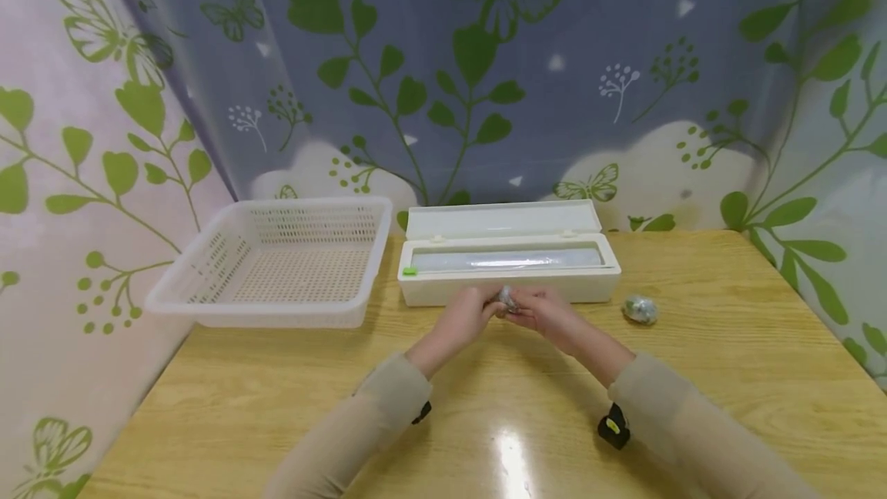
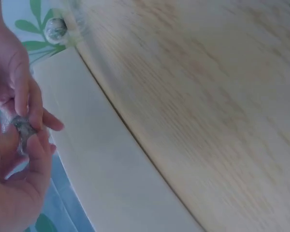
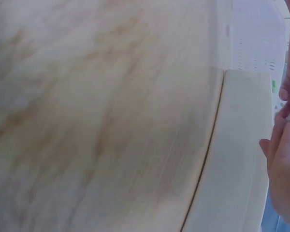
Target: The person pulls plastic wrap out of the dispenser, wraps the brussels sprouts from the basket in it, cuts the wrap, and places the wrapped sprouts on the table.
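Observation:
A small bundle wrapped in clear plastic film (image 1: 508, 299) is held between both hands, just in front of a white cling film dispenser (image 1: 443, 293). My left hand (image 1: 463, 320) pinches it from the left with thumb and fingers. From the other side my right hand (image 1: 554, 320) grips the same bundle. Through the film in the left wrist view, the bundle (image 2: 23, 128) looks dark greenish; its contents cannot be made out. The dispenser's lid (image 1: 506, 219) stands raised, showing the film roll (image 1: 506, 260) inside. Fingers cover much of the bundle.
Another film-wrapped bundle (image 1: 640, 309) lies on the wooden table (image 1: 728, 376), right of the dispenser. To the left stands a white perforated plastic basket (image 1: 277, 317). A green slider (image 1: 410, 272) sits at the dispenser's left end. Patterned curtains (image 1: 416, 60) hang behind and beside the table.

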